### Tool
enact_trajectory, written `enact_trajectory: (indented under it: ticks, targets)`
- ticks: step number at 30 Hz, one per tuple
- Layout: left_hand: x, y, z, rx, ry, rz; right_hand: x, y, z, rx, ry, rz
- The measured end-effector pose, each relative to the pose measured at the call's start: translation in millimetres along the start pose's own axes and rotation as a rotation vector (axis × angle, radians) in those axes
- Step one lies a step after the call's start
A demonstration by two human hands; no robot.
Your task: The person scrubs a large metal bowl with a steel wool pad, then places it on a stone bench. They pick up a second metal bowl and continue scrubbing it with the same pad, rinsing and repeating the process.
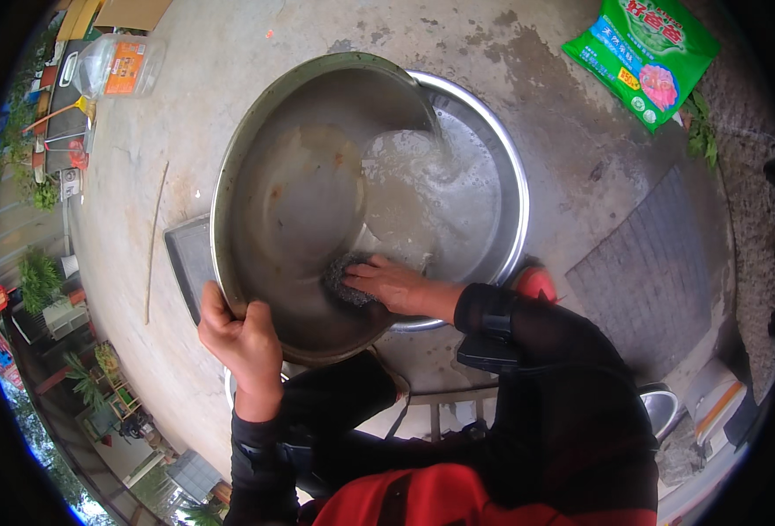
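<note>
A large round metal basin (308, 197) with brownish stains is tilted over a second, shiny metal basin (515, 197) on the ground. Its near left rim is gripped by my left hand (243, 335), thumb on the inside. Under the fingers of my right hand (390, 283) is a dark steel wool scrubber (348, 279), pressed against the tilted basin's lower inner wall. Cloudy water (420, 191) with small bubbles lies in the shiny basin and against the tilted one. The near part of the shiny basin is hidden by my right arm and the tilted basin.
A dark rectangular tray (190, 260) lies left of the basins, near a thin stick (156, 243). At the upper right is a green washing powder bag (643, 59). A clear plastic container (121, 66) stands at upper left. A grey mat (647, 269) lies on the right.
</note>
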State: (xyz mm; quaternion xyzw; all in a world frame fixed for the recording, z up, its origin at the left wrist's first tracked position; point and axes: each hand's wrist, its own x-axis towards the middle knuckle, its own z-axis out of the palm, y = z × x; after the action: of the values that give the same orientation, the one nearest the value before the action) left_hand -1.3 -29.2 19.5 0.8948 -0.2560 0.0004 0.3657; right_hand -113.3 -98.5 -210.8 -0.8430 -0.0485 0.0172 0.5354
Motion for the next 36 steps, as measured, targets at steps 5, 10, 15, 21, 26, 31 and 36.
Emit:
enact_trajectory:
  ticks: [5, 10, 15, 21, 26, 31, 36]
  targets:
    - [-2, -5, -1, 0.029, -0.014, 0.038, -5, 43, -14, -0.364, 0.076, 0.179]
    - [-1, -21, -6, -0.002, -0.045, -0.005, -13, 50, -21, -0.314, 0.09, 0.302]
    - [-1, -33, -9, 0.084, -0.088, 0.011, -3, 48, -17, -0.323, 0.151, 0.429]
    - [-6, -37, 0, 0.066, -0.061, 0.047, 34, -1, 31, 0.156, 0.49, 0.643]
    - [-4, -32, 1, 0.09, -0.053, 0.066, 60, -69, 41, 0.389, 0.501, 0.186]
    - [0, -29, 1, 0.149, -0.056, 0.076, 98, -92, -2, 0.324, 0.776, -0.003]
    - [6, -29, 1, 0.164, -0.056, 0.093, 121, -83, -21, 0.237, 0.846, 0.015]
